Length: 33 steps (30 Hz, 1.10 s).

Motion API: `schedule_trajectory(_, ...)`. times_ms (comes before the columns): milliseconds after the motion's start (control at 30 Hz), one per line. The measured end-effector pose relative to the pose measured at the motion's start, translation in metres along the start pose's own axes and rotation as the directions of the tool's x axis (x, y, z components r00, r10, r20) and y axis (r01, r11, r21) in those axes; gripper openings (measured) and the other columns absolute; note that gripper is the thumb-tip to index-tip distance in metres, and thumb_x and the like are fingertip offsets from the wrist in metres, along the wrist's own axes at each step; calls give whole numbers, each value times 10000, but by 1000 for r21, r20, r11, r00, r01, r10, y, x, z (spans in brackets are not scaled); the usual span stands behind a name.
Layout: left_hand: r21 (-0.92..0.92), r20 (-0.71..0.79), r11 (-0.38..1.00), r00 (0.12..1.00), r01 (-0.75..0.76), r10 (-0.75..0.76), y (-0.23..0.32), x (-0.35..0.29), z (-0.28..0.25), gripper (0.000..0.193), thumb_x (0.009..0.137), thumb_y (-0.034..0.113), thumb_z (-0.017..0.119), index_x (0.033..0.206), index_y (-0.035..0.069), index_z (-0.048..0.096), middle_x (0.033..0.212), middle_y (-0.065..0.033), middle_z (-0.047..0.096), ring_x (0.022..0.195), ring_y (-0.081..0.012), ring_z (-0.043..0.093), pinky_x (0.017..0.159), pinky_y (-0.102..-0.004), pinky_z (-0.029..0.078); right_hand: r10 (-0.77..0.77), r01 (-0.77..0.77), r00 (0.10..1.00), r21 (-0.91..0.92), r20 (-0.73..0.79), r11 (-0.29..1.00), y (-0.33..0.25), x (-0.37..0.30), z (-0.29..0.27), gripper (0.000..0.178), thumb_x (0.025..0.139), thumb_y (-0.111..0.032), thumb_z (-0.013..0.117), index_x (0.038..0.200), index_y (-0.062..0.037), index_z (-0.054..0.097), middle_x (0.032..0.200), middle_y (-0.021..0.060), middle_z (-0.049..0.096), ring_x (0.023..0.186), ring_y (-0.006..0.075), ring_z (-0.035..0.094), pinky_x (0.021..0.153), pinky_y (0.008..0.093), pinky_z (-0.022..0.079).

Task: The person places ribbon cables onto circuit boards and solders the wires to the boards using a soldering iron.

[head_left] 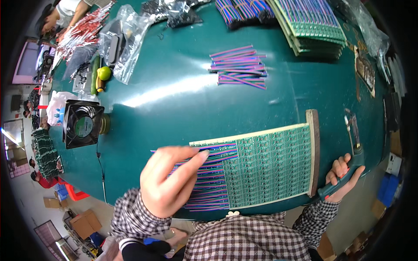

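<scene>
A panel of small green circuit boards (270, 167) lies in front of me. Rows of thin blue, pink and dark wires (209, 187) reach across its left part and stick out past the left edge. My left hand (170, 180) is above these wires, thumb and forefinger pinched near the upper rows; what is between the fingertips, if anything, I cannot make out. To the right of the panel, my right hand (342, 176) is wrapped round the grip of a dark green soldering gun (355, 163), its thin metal tip pointing away from me.
A wooden strip (312, 152) borders the panel's right side. Loose wires (239, 67) lie beyond it, with stacked board panels (313, 35) and wire bundles (244, 13) at the back. A black fan (82, 124) stands left, its cord trailing. Plastic bags (130, 43) lie at the far left.
</scene>
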<state>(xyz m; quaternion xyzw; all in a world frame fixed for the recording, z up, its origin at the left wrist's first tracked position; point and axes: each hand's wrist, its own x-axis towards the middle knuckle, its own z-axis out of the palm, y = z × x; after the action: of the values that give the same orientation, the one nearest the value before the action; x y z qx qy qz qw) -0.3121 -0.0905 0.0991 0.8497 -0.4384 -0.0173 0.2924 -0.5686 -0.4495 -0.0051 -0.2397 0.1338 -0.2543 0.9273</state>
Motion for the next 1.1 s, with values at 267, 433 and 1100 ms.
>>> schedule_trajectory(267,-63,64,971,970,-231,235,-68,126,78,191,837,44,738,1023,46,696,1024,-142,664,976,-346,663,850,-418,543,-32,32,999,53,9,998,14,1,-1,624,1077,-519,468,1249,81,455,873,85,494,803,175,522,531,296,610)
schedule_trajectory(433,-3,138,980,971,-197,196,-64,137,90,173,827,103,759,969,72,665,966,-131,623,944,-346,631,819,-441,529,-51,51,999,6,-12,999,11,3,-5,632,1081,-522,454,1237,90,462,876,87,501,810,183,528,507,298,605)
schedule_trajectory(1100,-29,-186,967,952,-254,244,-74,113,92,210,837,65,610,1041,16,590,935,-155,611,895,-351,652,790,-465,546,230,-223,973,-268,-3,937,-15,78,-65,725,966,-707,515,1305,-68,549,1011,36,606,788,147,557,578,271,418)
